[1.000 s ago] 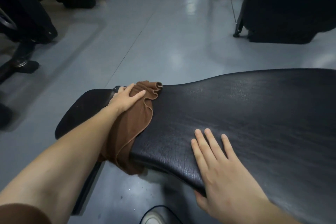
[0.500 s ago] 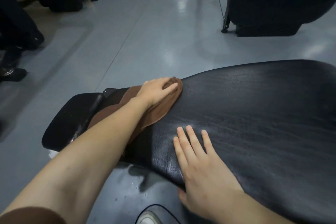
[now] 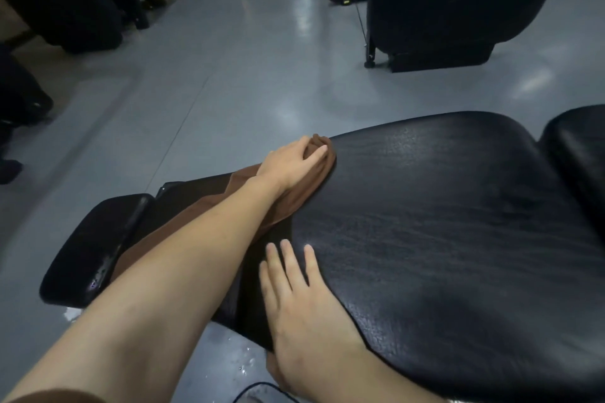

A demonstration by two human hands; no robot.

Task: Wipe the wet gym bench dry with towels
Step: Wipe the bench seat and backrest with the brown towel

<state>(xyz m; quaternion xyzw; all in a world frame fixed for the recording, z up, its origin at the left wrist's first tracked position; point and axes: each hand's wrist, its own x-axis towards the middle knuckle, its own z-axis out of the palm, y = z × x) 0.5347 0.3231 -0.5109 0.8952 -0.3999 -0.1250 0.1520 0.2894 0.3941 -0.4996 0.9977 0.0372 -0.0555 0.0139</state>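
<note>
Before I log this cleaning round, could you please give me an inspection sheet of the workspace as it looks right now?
Surface: black bench pad, textured and shiny; wetness hard to judge.
Job's things: brown towel lying across the pad's left part, bunched at its far edge.
Clutter: water drops on the grey floor under the near edge.
Hands: left hand presses on the towel; right hand lies flat on the pad's near edge, thumb under it.
Cables: thin dark cord on the floor, bottom of the picture.
Surroundings: second pad to the left; dark gym machine behind.
</note>
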